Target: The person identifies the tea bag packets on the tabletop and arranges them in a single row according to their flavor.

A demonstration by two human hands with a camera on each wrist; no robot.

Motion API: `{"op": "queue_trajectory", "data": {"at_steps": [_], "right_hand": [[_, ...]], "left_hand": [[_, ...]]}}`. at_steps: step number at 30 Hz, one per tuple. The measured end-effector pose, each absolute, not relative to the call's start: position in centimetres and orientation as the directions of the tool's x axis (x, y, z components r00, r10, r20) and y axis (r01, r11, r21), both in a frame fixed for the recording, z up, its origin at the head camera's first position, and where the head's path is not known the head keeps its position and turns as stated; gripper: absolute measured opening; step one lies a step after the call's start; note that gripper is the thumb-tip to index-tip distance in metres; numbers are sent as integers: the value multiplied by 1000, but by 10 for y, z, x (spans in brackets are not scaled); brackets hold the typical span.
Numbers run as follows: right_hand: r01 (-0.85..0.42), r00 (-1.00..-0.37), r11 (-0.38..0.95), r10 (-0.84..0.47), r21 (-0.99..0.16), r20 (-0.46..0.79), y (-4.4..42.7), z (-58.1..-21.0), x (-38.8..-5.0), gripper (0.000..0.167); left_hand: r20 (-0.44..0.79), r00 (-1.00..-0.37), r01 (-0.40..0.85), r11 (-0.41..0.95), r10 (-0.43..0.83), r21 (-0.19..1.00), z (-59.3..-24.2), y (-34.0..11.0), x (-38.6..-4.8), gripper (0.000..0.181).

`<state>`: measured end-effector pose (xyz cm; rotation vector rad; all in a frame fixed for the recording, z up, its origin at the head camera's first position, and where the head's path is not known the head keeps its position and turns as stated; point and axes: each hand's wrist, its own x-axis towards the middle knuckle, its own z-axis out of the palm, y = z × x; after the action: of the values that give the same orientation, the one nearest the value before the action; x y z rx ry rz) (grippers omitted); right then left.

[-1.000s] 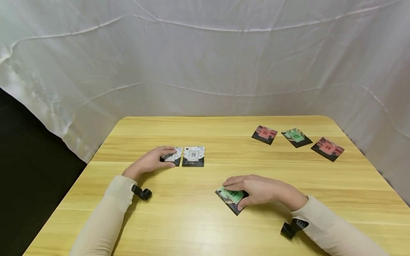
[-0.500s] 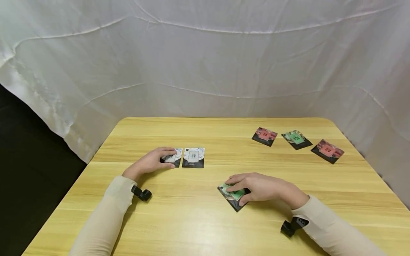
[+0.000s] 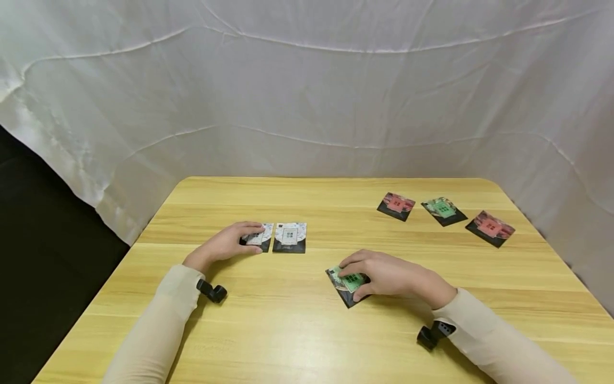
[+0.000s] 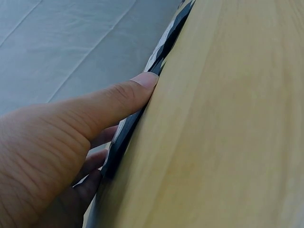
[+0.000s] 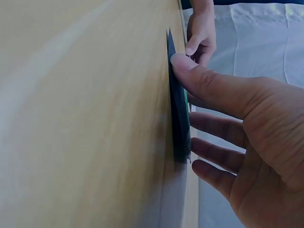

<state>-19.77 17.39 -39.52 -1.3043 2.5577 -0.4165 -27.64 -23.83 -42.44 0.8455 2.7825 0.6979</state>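
Note:
My left hand (image 3: 223,245) rests on a flat square white-and-black packet (image 3: 256,239), its thumb at the near edge and its fingers across the top. Another white-and-black packet (image 3: 290,238) lies just to the right of it. With my right hand (image 3: 390,274) I hold a green-and-black packet (image 3: 349,288) nearer the front of the table, thumb on one edge and fingers on the opposite side. That packet is turned askew. In the right wrist view its dark lower part (image 5: 177,114) shows under the thumb, close above the tabletop.
Toward the back right of the wooden table (image 3: 268,330) lie a red packet (image 3: 396,206), another green packet (image 3: 444,210) and a second red packet (image 3: 491,228), all askew. A pale curtain (image 3: 307,96) hangs behind the table.
My right hand has shifted a little away from me with the green packet, which has turned slightly. The left hand has stayed on its white packet.

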Motion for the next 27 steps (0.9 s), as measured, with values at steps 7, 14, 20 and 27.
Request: {"op": "queue_trajectory", "data": {"at_steps": [7,14,20,27], "right_hand": [[-749,-592,572,-804,-334,-49,171,-398,-205,52],[-762,-595,568,-803,-312,-8,166,-400,-210,53],[-757,-605,571,-796,-319,12,162,-400,-216,54],[-722,-642,605,-766,-336,-1,158,-400,-222,55]], "left_hand": [[-13,-832,486,739,555,467,-423,-238,-275,67],[-14,-830,487,738,557,467,-424,-239,-276,69],[-11,-830,490,738,558,464,-426,-239,-277,70],[-15,-831,485,737,556,470,-426,-239,-276,71]]}}
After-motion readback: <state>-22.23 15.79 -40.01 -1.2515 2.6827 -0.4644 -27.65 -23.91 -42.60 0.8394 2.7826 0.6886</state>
